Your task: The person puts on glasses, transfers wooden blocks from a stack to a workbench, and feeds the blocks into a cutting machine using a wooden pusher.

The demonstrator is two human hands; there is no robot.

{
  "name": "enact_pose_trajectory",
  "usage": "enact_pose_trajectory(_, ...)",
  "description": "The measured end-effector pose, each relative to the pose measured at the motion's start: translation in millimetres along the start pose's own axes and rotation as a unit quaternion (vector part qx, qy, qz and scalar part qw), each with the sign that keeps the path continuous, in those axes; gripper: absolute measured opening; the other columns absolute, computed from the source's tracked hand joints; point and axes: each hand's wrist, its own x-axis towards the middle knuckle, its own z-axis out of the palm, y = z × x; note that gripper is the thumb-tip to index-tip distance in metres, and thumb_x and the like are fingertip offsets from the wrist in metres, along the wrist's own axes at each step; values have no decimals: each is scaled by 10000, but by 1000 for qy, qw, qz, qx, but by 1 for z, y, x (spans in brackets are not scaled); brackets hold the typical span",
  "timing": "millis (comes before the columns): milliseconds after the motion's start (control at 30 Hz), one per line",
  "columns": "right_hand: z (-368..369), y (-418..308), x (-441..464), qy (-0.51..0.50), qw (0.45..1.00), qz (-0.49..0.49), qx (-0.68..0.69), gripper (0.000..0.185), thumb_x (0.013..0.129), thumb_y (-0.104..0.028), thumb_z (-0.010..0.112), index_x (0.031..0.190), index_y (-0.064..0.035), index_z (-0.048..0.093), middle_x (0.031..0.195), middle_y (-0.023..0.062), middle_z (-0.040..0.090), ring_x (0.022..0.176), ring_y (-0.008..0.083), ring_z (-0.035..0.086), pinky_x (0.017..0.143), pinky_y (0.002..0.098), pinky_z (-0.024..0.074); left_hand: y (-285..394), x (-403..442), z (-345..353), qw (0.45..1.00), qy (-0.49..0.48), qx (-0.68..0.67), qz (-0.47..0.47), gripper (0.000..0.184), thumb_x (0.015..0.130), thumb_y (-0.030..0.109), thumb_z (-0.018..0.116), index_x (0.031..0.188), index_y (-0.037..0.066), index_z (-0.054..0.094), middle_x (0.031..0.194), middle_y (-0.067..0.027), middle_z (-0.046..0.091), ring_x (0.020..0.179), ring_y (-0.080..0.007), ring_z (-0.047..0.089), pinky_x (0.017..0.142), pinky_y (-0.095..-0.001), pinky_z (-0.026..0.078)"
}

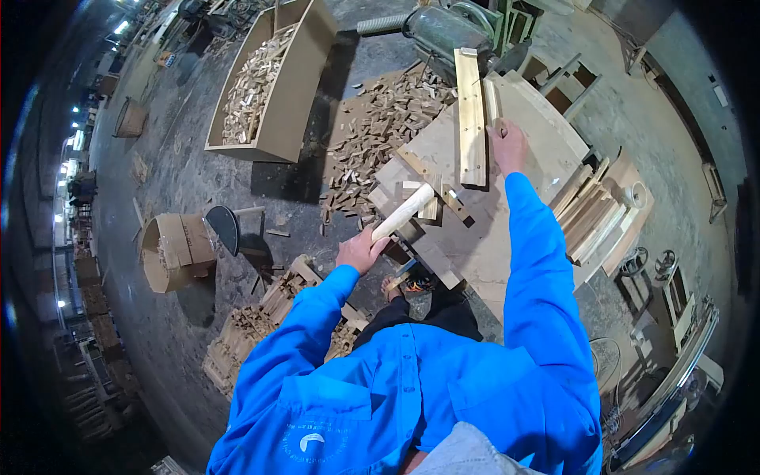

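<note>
My left hand (pixel 360 250) is closed around the lower end of a pale wooden stick (pixel 404 212), which slants up to the right over the table's near left edge. My right hand (pixel 509 146) reaches forward over the table, its fingers closed at the near end of a narrow wooden strip (pixel 492 103). Left of that strip, a long pale board (pixel 470 119) with screws or bolts in it lies on the worktable (pixel 538 119). A shorter wooden bar (pixel 437 186) and small wood blocks sit between my hands.
Wood offcuts (pixel 388 127) are heaped on the floor beyond the table. A large open box (pixel 297 87) of wood pieces stands at the far left. Nearer are a cardboard box (pixel 180 249), a round stool (pixel 222 230) and stacked blocks (pixel 261 317). Wooden strips (pixel 590 210) lie at right.
</note>
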Motion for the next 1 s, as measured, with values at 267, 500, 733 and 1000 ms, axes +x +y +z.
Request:
enact_pose_trajectory(267,29,-18,-7,-2,998,28,53,263,936,-275,681,1100,-100,788,1033,202,754,954,389,724,860,476,570,-9,-10,-12,997,-62,7,-46,493,994,557,596,987,66,549,887,-266,699,873,-502,668,733,-596,503)
enact_pose_trajectory(500,47,-19,36,-28,994,73,76,286,949,-299,687,1156,-129,788,1070,212,746,1006,400,710,893,488,556,-4,-12,-17,999,-40,16,-21,472,1005,533,603,982,64,550,860,-237,704,815,-457,691,697,-548,539)
enact_pose_trajectory(733,57,-20,46,-31,993,84,75,275,948,-295,693,1148,-135,793,1088,192,751,1030,379,709,910,476,551,-10,-15,-14,999,-43,5,-24,469,1001,541,613,996,76,550,837,-244,701,790,-469,691,674,-560,531)
enact_pose_trajectory(1000,62,-12,49,-3,995,72,73,278,939,-297,702,1148,-137,794,1138,168,746,1062,364,702,921,470,547,-11,-9,-5,999,-35,21,-11,492,1005,543,598,961,56,537,841,-237,690,791,-453,686,679,-552,529)
